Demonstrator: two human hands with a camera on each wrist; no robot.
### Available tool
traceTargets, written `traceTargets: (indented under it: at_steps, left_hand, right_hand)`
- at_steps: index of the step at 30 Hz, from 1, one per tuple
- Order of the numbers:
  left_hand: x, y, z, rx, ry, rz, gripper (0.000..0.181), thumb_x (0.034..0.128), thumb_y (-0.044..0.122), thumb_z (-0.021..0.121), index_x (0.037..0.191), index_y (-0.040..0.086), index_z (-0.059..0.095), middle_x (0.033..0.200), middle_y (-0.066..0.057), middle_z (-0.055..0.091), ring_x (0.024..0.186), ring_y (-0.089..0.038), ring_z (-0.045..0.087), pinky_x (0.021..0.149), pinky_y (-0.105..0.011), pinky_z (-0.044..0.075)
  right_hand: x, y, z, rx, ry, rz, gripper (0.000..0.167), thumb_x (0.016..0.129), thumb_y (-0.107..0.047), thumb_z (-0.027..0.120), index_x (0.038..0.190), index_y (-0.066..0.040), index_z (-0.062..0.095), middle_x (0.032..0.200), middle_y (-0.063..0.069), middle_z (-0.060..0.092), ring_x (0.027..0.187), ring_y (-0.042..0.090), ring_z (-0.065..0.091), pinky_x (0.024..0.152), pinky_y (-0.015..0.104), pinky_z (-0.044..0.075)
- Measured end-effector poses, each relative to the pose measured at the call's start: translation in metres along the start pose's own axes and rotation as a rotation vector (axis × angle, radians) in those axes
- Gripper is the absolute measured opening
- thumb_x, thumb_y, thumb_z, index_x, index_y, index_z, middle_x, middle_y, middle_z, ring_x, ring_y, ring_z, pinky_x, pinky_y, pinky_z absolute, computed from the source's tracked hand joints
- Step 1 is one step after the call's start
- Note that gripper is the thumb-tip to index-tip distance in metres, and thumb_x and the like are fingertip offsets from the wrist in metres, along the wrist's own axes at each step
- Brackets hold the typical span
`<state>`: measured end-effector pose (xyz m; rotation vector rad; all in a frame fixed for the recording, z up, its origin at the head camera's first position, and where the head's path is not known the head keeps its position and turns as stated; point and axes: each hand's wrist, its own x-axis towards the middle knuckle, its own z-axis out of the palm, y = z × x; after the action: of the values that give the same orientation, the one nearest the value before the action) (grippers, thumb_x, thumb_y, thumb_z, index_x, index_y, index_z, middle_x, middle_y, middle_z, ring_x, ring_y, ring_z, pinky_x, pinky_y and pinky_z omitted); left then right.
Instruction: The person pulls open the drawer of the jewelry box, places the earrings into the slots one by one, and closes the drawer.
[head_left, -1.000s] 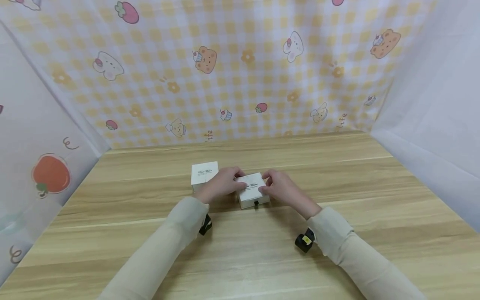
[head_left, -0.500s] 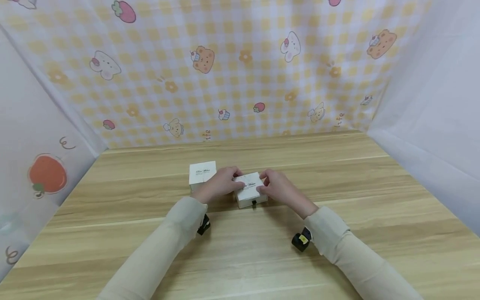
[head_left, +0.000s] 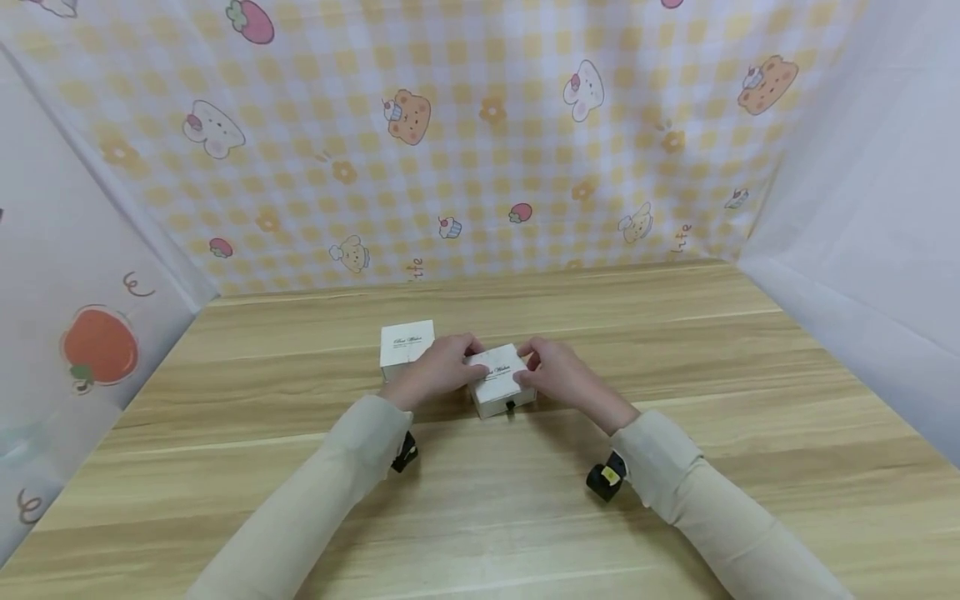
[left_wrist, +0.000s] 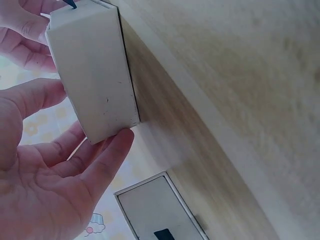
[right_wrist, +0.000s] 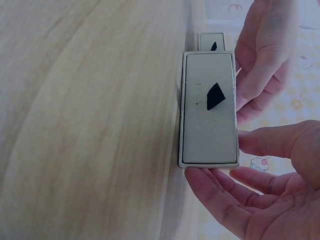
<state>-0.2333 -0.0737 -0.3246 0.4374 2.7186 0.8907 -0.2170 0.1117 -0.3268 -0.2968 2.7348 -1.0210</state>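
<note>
A small white box (head_left: 501,385) with dark lettering on its lid and a black tab on its near side sits between the two hands, slightly turned on the table. The left hand (head_left: 442,364) grips its left side, thumb on the lid. The right hand (head_left: 553,372) holds the right side, its thumb also at the lid's edge. In the left wrist view the left hand's (left_wrist: 60,165) fingers lie against one end of the box (left_wrist: 95,75). In the right wrist view the box's tabbed face (right_wrist: 210,125) shows, with the right hand's (right_wrist: 265,185) fingers at its end.
A second white box (head_left: 405,343) with similar lettering stands behind the left hand, partly hidden by it. The wooden table (head_left: 480,517) meets a checked, patterned cloth (head_left: 480,150) at its back edge, and pale cloth hangs at both sides.
The box between the hands looks turned very slightly, with both hands still on it. The head view has shifted a little.
</note>
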Motion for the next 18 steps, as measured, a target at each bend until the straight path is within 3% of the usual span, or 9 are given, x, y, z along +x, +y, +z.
traceTargets:
  at_steps: [13,18]
  left_hand:
    - [-0.019,-0.003,0.0,-0.026,0.026,-0.022,0.019,0.0858,0.022,0.065,0.098,0.008,0.06,0.094,-0.003,0.062,0.081,-0.016,0.054,0.067,-0.026,0.043]
    - [-0.028,-0.007,0.002,-0.027,0.049,-0.04,0.021,0.0838,0.026,0.068,0.095,0.01,0.06,0.092,-0.001,0.063,0.081,-0.014,0.054,0.069,-0.026,0.043]
  right_hand:
    - [-0.001,0.001,0.0,0.013,-0.014,-0.076,0.03,0.085,-0.011,0.066,0.112,0.0,0.059,0.095,0.013,0.062,0.08,0.019,0.056,0.063,0.025,0.046]
    - [-0.002,0.001,0.002,0.031,-0.022,-0.106,0.025,0.084,-0.009,0.066,0.107,0.0,0.062,0.092,0.011,0.063,0.08,0.018,0.056,0.064,0.024,0.046]
